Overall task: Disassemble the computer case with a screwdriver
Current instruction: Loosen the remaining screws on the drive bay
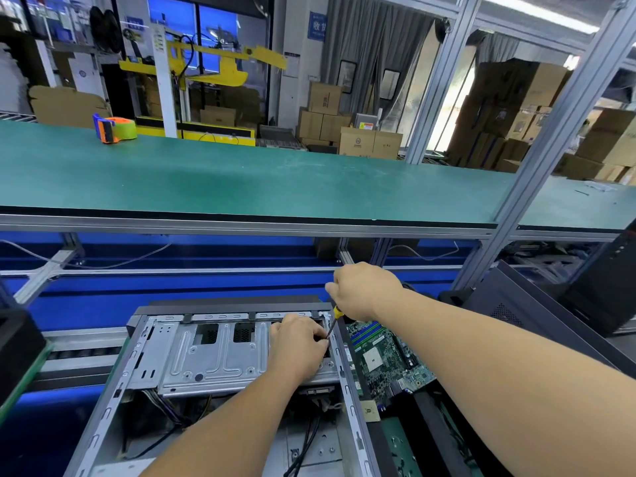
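An open grey metal computer case [220,373] lies on its side at the near edge of the workstation, its interior facing up. Inside it, a silver stamped-steel drive cage [213,356] spans the far half, and black cables [306,442] run along the case floor nearer the camera. The left hand [297,346] rests on the right end of the drive cage, its fingers curled and pinching the dark shaft of a yellow-and-black-handled screwdriver [334,321] near the tip. The right hand [361,290] is clenched around the screwdriver's handle above the far right corner of the case, the tool slanting down into that corner. Just beside the case's right wall lies a green circuit board [385,356], and a black case panel [516,311] stands further right. Beyond, across a blue conveyor channel, a long green-topped bench [241,177] carries an orange-and-blue tape dispenser with a green roll [115,129] near its far left edge. Brown cardboard boxes [344,132] are stacked behind it.
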